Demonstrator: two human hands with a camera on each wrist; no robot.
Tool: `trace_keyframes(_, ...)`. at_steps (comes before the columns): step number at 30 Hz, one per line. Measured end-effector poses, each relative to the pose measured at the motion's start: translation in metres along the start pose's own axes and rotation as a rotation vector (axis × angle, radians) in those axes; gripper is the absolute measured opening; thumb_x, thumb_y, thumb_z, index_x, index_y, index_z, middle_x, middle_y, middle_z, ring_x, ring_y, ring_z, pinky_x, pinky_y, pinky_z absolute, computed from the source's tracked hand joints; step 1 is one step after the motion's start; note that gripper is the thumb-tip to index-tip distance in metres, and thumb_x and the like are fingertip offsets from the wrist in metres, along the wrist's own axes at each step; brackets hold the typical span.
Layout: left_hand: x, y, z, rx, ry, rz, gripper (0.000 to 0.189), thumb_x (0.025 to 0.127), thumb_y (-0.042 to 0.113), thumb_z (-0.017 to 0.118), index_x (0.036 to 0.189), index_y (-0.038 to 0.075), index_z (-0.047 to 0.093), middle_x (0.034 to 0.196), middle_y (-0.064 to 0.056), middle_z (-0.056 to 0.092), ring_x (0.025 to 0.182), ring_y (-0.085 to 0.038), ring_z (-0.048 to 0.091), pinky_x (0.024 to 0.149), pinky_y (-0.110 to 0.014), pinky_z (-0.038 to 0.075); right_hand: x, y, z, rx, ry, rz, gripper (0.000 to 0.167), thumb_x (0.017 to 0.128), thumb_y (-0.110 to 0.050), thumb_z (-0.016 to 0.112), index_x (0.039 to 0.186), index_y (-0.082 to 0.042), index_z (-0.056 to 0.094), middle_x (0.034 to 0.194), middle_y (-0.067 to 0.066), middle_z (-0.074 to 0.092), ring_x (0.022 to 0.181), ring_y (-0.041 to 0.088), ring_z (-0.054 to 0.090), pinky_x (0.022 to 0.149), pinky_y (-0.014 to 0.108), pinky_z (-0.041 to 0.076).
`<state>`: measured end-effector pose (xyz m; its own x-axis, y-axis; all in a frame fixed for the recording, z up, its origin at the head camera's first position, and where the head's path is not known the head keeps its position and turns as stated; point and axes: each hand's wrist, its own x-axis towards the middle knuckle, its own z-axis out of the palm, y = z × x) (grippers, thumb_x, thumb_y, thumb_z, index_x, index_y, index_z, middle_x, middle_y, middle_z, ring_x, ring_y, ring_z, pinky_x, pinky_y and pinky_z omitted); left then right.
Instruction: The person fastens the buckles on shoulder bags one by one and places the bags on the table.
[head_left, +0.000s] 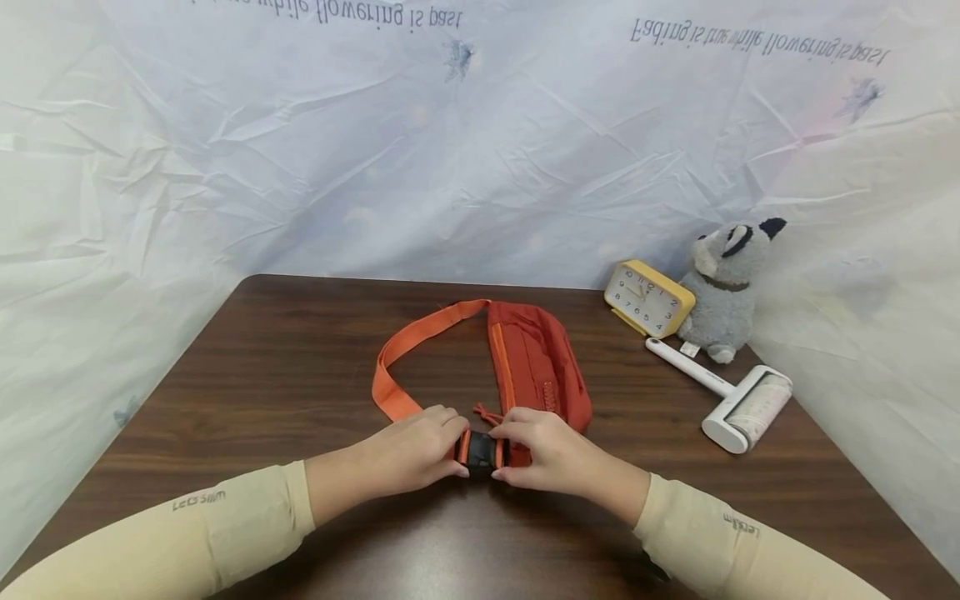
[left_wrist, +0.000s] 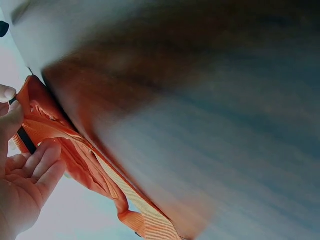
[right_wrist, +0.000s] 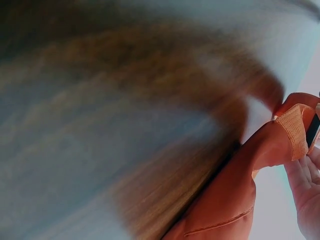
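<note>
A red waist bag [head_left: 536,358] with an orange strap [head_left: 405,342] lies on the dark wooden table. Its black side-release buckle [head_left: 481,450] is held near the table's front, its two parts together between the hands. My left hand [head_left: 420,450] pinches the buckle's left end, where the orange webbing meets it. From the other side my right hand [head_left: 551,454] pinches the buckle's right end, close to the bag's lower edge. In the left wrist view the fingers sit around the black buckle edge [left_wrist: 26,140]. The right wrist view shows the webbing loop [right_wrist: 294,131] beside the fingers.
At the back right stands a yellow alarm clock [head_left: 648,298] beside a grey plush animal [head_left: 720,292]. A white lint roller [head_left: 738,408] lies in front of them. A pale printed sheet [head_left: 375,167] hangs behind the table [head_left: 300,367].
</note>
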<state>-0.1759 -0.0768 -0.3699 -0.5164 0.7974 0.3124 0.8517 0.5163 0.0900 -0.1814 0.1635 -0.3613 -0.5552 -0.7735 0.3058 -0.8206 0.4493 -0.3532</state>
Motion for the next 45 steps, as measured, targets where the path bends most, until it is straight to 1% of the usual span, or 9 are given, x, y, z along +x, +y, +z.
trace_keyframes(5, 0.000, 0.001, 0.000, 0.021, -0.018, -0.013, 0.047, 0.082, 0.039, 0.071, 0.107, 0.001, 0.058, 0.095, -0.005, 0.057, 0.085, -0.015, 0.054, 0.074, -0.025, 0.048, 0.000, 0.000, 0.000, 0.003, -0.015, 0.011, 0.035, 0.076, -0.026, 0.078, 0.104, -0.008, 0.068, 0.094, -0.002, 0.058, 0.076, 0.008, 0.053, 0.065, 0.014, 0.045)
trace_keyframes(12, 0.000, 0.002, 0.001, 0.070, -0.013, 0.012, 0.045, 0.081, 0.040, 0.072, 0.104, 0.002, 0.059, 0.092, -0.004, 0.057, 0.081, -0.015, 0.054, 0.072, -0.024, 0.047, -0.002, 0.001, 0.001, -0.008, -0.019, 0.013, 0.035, 0.076, -0.027, 0.078, 0.104, -0.008, 0.068, 0.093, -0.002, 0.058, 0.077, 0.006, 0.053, 0.066, 0.014, 0.045)
trace_keyframes(15, 0.001, 0.003, 0.001, 0.089, -0.022, 0.016, 0.045, 0.081, 0.041, 0.072, 0.102, 0.003, 0.059, 0.090, -0.003, 0.056, 0.080, -0.015, 0.053, 0.071, -0.024, 0.047, -0.002, 0.000, 0.001, -0.015, -0.023, 0.012, 0.035, 0.076, -0.027, 0.078, 0.104, -0.008, 0.068, 0.093, -0.002, 0.058, 0.076, 0.006, 0.052, 0.065, 0.013, 0.044)
trace_keyframes(19, 0.004, 0.004, 0.001, 0.102, -0.052, 0.014, 0.044, 0.080, 0.041, 0.073, 0.099, 0.004, 0.060, 0.088, -0.003, 0.056, 0.078, -0.014, 0.053, 0.069, -0.024, 0.047, -0.002, 0.000, 0.002, -0.023, -0.033, 0.012, 0.035, 0.075, -0.027, 0.078, 0.103, -0.008, 0.068, 0.091, -0.002, 0.059, 0.075, 0.005, 0.051, 0.063, 0.013, 0.043)
trace_keyframes(22, 0.006, 0.005, 0.002, 0.106, -0.081, 0.000, 0.043, 0.080, 0.041, 0.073, 0.098, 0.004, 0.060, 0.086, -0.001, 0.055, 0.078, -0.014, 0.052, 0.068, -0.024, 0.047, -0.003, 0.000, 0.001, -0.029, -0.045, 0.018, 0.035, 0.075, -0.027, 0.079, 0.102, -0.009, 0.068, 0.091, -0.003, 0.059, 0.075, 0.006, 0.051, 0.063, 0.013, 0.043)
trace_keyframes(29, 0.009, 0.009, 0.003, 0.094, -0.147, -0.025, 0.040, 0.079, 0.040, 0.074, 0.095, 0.006, 0.059, 0.082, 0.001, 0.051, 0.074, -0.012, 0.050, 0.062, -0.023, 0.045, -0.003, 0.000, 0.002, -0.029, -0.114, 0.045, 0.035, 0.076, -0.028, 0.077, 0.103, -0.008, 0.068, 0.093, -0.003, 0.058, 0.079, 0.005, 0.053, 0.068, 0.015, 0.044)
trace_keyframes(37, 0.013, 0.012, 0.004, 0.078, -0.232, -0.042, 0.038, 0.079, 0.038, 0.075, 0.096, 0.007, 0.059, 0.083, 0.001, 0.051, 0.075, -0.012, 0.050, 0.063, -0.023, 0.045, -0.005, 0.002, 0.005, -0.054, -0.142, 0.011, 0.034, 0.076, -0.025, 0.078, 0.101, -0.005, 0.068, 0.091, -0.001, 0.058, 0.078, 0.006, 0.054, 0.066, 0.015, 0.044)
trace_keyframes(40, 0.014, 0.012, 0.005, 0.070, -0.245, -0.043, 0.038, 0.079, 0.038, 0.075, 0.095, 0.008, 0.059, 0.083, 0.002, 0.051, 0.075, -0.011, 0.049, 0.063, -0.022, 0.045, -0.006, 0.002, 0.005, -0.062, -0.145, 0.008, 0.033, 0.075, -0.025, 0.078, 0.099, -0.005, 0.068, 0.090, -0.001, 0.059, 0.077, 0.007, 0.055, 0.066, 0.015, 0.044)
trace_keyframes(45, 0.016, 0.013, 0.007, 0.081, -0.257, -0.025, 0.036, 0.079, 0.038, 0.075, 0.094, 0.008, 0.060, 0.083, 0.003, 0.051, 0.075, -0.011, 0.049, 0.063, -0.022, 0.045, -0.007, 0.003, 0.005, -0.078, -0.169, 0.030, 0.033, 0.075, -0.025, 0.079, 0.099, -0.006, 0.069, 0.089, -0.001, 0.059, 0.077, 0.005, 0.055, 0.066, 0.015, 0.045)
